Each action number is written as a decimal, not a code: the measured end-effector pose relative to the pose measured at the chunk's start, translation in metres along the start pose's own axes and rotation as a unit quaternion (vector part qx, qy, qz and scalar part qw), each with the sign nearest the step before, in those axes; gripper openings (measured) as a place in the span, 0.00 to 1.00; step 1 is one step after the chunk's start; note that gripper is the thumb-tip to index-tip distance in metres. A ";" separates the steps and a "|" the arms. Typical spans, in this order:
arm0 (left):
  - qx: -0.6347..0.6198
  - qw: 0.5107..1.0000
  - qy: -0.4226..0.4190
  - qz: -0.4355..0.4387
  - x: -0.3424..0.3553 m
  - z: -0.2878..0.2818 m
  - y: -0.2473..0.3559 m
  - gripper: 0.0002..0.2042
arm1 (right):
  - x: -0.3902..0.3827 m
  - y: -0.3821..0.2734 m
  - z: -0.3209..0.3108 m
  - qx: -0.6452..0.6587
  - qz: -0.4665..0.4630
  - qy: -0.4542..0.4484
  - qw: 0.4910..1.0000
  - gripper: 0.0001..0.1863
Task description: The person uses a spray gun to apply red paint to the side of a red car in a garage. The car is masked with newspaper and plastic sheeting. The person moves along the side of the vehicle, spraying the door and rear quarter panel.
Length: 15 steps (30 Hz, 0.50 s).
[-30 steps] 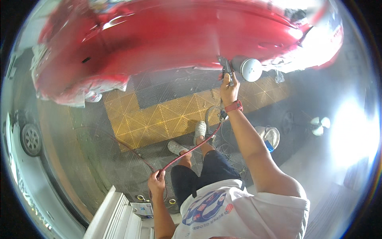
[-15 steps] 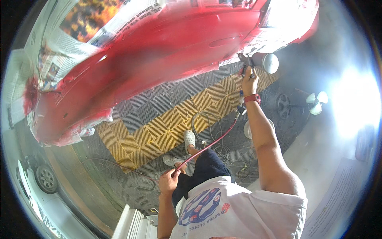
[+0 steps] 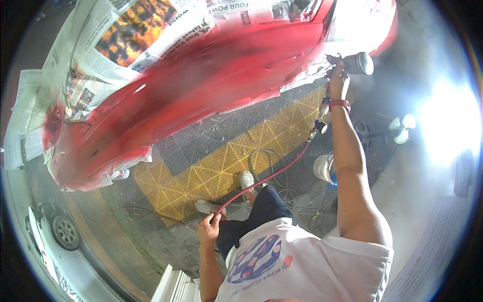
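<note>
My right hand (image 3: pixel 340 83) is wrapped round the handle of a paint spray gun (image 3: pixel 334 60), at the end of my outstretched arm. A grey cup (image 3: pixel 359 64) sits on the gun. Below my wrist, a small round gauge (image 3: pixel 321 127) joins the gun to a red air hose (image 3: pixel 282 171). That hose runs down to my left hand (image 3: pixel 208 229), which is closed on it near my thigh. Beyond the gun stands a car body (image 3: pixel 201 80) in wet-looking red paint, with darker patches along its side. The gun is apart from the panel; its trigger is hidden by my fingers.
Masking newspaper (image 3: pixel 176 30) covers the car's upper parts. Coiled hoses (image 3: pixel 287 194) lie on the grey and yellow floor tiles (image 3: pixel 211 163) by my feet. A white bucket (image 3: pixel 323 167) and a fan (image 3: pixel 401 128) stand to the right. Another car (image 3: pixel 75 256) is at lower left. Haze hangs right.
My right hand has carried the spray gun further right and a little away from me along the car. The hose followed. My left hand keeps its hold, and my feet have shifted slightly.
</note>
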<state>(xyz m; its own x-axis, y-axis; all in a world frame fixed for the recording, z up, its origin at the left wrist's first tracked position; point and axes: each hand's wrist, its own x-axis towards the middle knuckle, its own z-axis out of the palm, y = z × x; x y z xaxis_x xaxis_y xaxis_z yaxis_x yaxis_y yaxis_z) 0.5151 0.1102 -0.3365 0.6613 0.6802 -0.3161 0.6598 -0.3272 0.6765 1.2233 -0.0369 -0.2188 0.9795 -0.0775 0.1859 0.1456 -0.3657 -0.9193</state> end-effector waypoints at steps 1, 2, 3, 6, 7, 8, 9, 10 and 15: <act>0.001 1.000 -0.010 -0.022 -0.007 -0.003 -0.022 0.19 | -0.014 -0.009 0.009 0.017 0.027 -0.039 0.999 0.40; -0.029 0.999 0.042 0.015 -0.016 -0.003 -0.043 0.18 | -0.032 -0.016 0.019 0.017 0.021 -0.071 0.997 0.38; -0.040 0.999 0.014 -0.015 -0.019 -0.017 -0.043 0.18 | -0.054 -0.021 0.029 0.014 0.016 -0.102 0.995 0.35; -0.073 0.993 -0.023 -0.086 -0.034 -0.056 -0.057 0.16 | -0.123 -0.027 0.066 -0.001 0.014 -0.130 0.991 0.31; -0.063 0.994 -0.005 -0.085 -0.049 -0.064 -0.077 0.17 | -0.160 -0.041 0.084 -0.013 0.002 -0.146 0.989 0.28; -0.055 0.995 0.012 -0.081 -0.063 -0.066 -0.108 0.17 | -0.189 -0.051 0.099 -0.007 -0.025 -0.159 0.987 0.27; -0.048 0.995 0.028 -0.078 -0.079 -0.067 -0.141 0.17 | -0.220 -0.060 0.114 -0.003 -0.050 -0.173 0.984 0.26; -0.029 0.996 0.041 -0.080 -0.099 -0.071 -0.178 0.18 | -0.260 -0.085 0.130 0.008 -0.040 -0.205 0.978 0.25; -0.063 0.961 0.019 -0.270 -0.168 -0.125 -0.244 0.16 | -0.407 -0.130 0.203 0.023 -0.060 -0.266 0.962 0.27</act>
<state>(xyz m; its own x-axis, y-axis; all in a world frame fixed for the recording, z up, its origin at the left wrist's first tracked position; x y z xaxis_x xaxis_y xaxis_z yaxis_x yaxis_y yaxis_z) 0.1987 0.1579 -0.3649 0.2198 0.7524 -0.6210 0.8533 0.1603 0.4962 0.8337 0.2300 -0.2453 0.8860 0.4531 0.0983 0.2554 -0.3001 -0.9191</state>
